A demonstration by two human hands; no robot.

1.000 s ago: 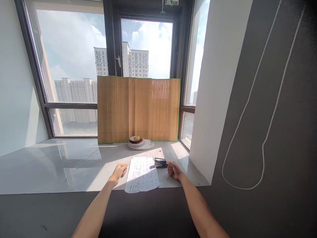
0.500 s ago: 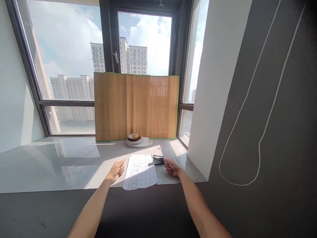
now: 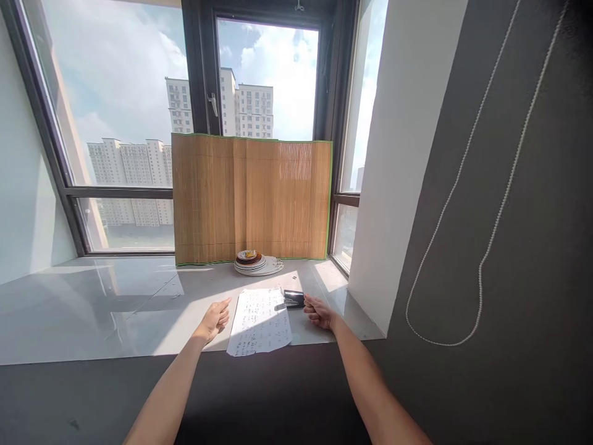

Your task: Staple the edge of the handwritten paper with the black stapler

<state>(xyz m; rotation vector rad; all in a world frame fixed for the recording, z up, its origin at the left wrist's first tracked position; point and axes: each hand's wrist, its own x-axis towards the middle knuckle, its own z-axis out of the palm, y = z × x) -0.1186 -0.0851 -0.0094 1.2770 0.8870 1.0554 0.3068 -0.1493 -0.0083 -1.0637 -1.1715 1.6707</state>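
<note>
Handwritten sheets of white paper lie on the window sill, with the near edge reaching the sill's front edge. At the paper's upper right edge is a black stapler, its jaw end against the sheet. My right hand is closed on the stapler's outer end, fingers curled and thumb on top. To the left of the paper, my left hand is curled into a loose fist just above the sill. Nothing shows in its fingers, and it is apart from the sheet.
Behind the paper sits a stack of plates with patterned rims. A bamboo mat with green edging stands upright against the window. The grey sill stretches left. A beaded blind cord hangs at the right.
</note>
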